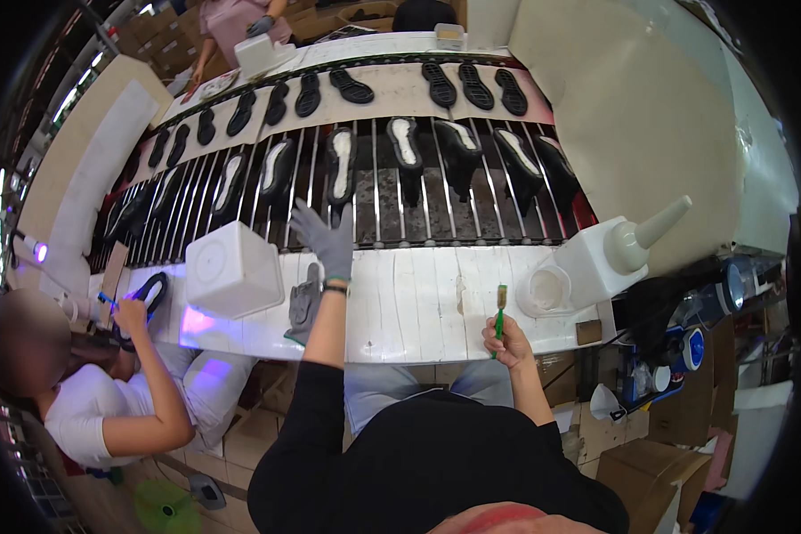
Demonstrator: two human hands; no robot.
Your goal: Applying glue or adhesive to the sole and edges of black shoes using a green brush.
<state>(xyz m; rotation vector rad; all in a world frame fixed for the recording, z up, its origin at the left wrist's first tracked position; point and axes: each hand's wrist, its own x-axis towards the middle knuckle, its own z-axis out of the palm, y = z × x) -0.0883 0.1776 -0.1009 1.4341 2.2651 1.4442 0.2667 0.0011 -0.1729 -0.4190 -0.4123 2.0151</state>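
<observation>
My left hand (327, 246), in a grey glove, reaches over the edge of the roller conveyor (377, 182) with its fingers spread. Just beyond its fingertips lies a black shoe upper (341, 166), white underside facing up; whether they touch I cannot tell. My bare right hand (511, 343) grips a small green-handled toothbrush (501, 307), bristle end up, above the front of the white worktop (400, 311). To the right of it stands a round translucent cup (546, 288) with whitish contents, against a white bottle (601, 258) with a long nozzle. A loose grey glove (305, 305) lies beside my left wrist.
A white square container (232, 269) stands left of the glove. More uppers line the rollers; black soles (438, 84) lie on a belt behind. At left a seated co-worker (120, 392) brushes a shoe (151, 294). Another person (240, 31) works across the line. Cardboard boxes (650, 476) sit lower right.
</observation>
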